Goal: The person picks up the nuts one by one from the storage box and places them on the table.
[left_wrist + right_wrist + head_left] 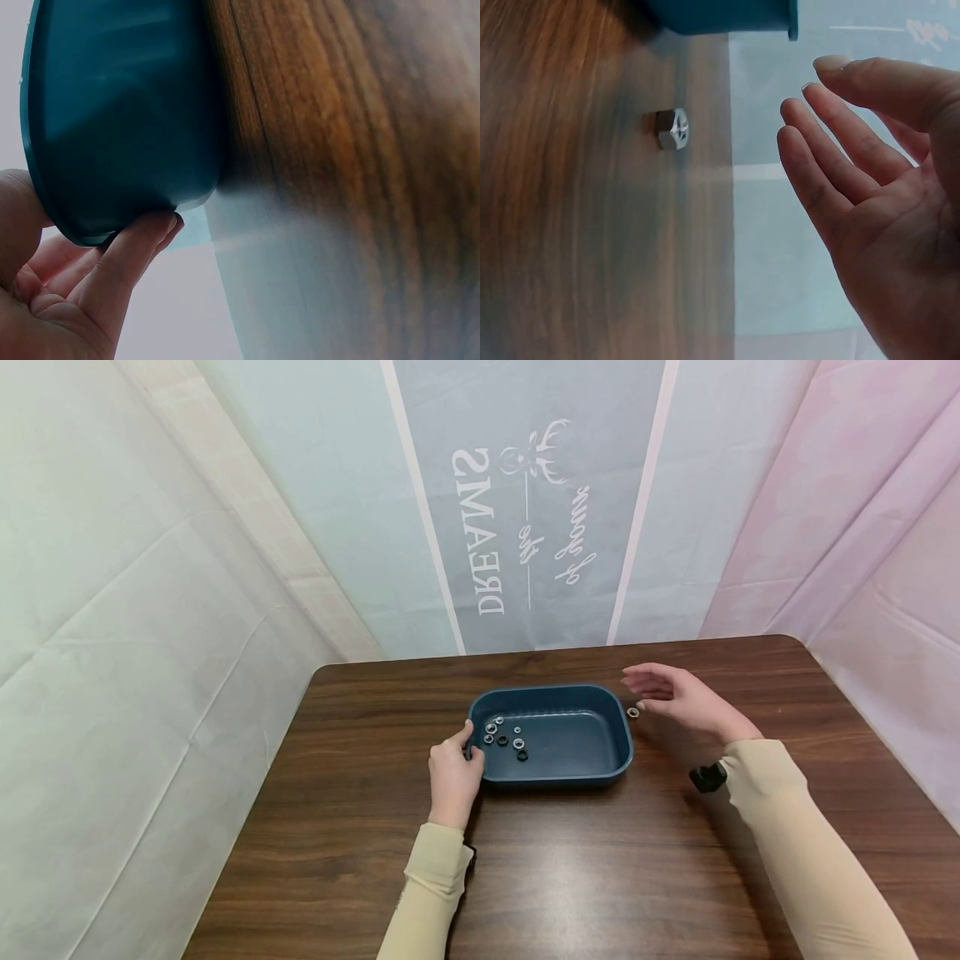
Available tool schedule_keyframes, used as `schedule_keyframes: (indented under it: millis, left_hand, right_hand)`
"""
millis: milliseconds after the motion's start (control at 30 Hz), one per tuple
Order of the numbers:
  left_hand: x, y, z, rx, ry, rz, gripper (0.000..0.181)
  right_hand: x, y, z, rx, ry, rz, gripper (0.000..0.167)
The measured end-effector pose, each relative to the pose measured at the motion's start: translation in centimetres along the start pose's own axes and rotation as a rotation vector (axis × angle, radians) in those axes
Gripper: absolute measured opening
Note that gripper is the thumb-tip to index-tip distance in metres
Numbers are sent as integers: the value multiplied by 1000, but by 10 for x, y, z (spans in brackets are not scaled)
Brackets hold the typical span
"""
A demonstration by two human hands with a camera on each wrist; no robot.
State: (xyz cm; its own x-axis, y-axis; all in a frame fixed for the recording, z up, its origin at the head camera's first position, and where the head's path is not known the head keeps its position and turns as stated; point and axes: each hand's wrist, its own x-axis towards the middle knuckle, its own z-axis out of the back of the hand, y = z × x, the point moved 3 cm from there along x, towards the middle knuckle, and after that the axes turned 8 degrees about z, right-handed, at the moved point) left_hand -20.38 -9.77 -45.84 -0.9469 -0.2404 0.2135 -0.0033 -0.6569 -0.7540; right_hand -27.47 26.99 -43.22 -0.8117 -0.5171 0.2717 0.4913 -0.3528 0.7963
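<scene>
Nuts (503,741) lie in the tray (573,746), another nut (633,713) right of it.

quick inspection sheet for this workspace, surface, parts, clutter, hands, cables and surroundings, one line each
Surface: dark wood-grain table, with a bright reflection in front of the tray.
Job's things: blue tray with several small nuts, silver and dark, toward its left end; one lone nut on the table just off the tray's right end.
Clutter: nothing seen.
Left hand: grips the tray's left end.
Right hand: raised near the lone nut, fingers extended, holding nothing.
Cables: nothing seen.
Surroundings: pale backdrop behind the table, its middle panel printed with lettering and a deer-head motif.
</scene>
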Motion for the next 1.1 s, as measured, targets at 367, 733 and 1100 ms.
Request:
schedule_keyframes:
  millis: [367, 733, 1100]
  left_hand:
    - [0, 0, 0, -5, 7, 9, 44]
    - [0, -2, 0, 12, 5, 18, 44]
    - [0, -2, 1, 16, 2, 20, 44]
  right_hand:
    - [10, 16, -4, 20, 32, 36, 52]
    - [19, 31, -9, 19, 77, 75, 51]
    - [32, 41, -21, 20, 117, 94, 52]
